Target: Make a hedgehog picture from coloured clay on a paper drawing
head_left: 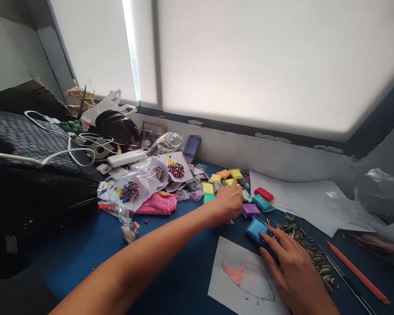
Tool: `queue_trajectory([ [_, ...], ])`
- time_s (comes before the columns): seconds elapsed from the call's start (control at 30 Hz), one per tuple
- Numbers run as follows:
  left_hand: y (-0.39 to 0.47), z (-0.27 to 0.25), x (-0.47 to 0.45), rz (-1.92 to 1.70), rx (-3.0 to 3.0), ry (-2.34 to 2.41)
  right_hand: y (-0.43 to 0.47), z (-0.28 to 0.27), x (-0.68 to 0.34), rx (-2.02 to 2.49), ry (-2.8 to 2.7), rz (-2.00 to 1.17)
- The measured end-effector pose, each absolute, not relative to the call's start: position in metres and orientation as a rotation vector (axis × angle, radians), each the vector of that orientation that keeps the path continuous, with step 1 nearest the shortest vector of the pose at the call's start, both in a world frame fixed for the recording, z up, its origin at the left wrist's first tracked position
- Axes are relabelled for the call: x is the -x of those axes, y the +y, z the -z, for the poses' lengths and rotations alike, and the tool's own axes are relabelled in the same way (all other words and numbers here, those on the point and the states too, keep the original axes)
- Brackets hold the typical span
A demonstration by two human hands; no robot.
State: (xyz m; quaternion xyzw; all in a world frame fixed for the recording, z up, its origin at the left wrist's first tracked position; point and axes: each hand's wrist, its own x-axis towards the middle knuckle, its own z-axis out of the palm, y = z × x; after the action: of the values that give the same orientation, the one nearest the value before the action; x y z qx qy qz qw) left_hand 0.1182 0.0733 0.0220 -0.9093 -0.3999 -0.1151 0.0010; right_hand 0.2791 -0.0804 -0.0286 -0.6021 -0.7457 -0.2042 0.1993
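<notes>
My left hand reaches across into a cluster of small wrapped clay packets, its fingers curled downward; what they close on is hidden beneath the hand. Around it lie yellow packets, an orange packet, a green packet and a purple packet. My right hand rests with its fingers spread, fingertips at the edge of a blue packet. Beside that hand is a white sheet with an outline drawing of an animal-like shape, its pointed left end covered in pink.
Striped sunflower seeds are scattered at the right, beside an orange stick-like tool. White paper lies behind. Left are a pink cloth, wrapped seed-decorated pictures, a white power strip and a black woven bag.
</notes>
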Motion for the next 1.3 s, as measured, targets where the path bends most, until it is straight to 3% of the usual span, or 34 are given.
queue_trajectory([
  [0.7, 0.118, -0.028, -0.125, 0.141, 3.093, -1.106, -0.080, 0.016, -0.272, 1.578, -2.105, 0.568],
  [1.03, 0.110, -0.051, -0.118, 0.810, 3.262, -1.277, -0.078, 0.017, -0.271, 1.670, -2.033, 0.343],
  [1.3, 0.034, -0.056, -0.091, 1.062, 4.097, -1.267, -0.085, -0.005, -0.267, 1.794, -1.764, -0.041],
])
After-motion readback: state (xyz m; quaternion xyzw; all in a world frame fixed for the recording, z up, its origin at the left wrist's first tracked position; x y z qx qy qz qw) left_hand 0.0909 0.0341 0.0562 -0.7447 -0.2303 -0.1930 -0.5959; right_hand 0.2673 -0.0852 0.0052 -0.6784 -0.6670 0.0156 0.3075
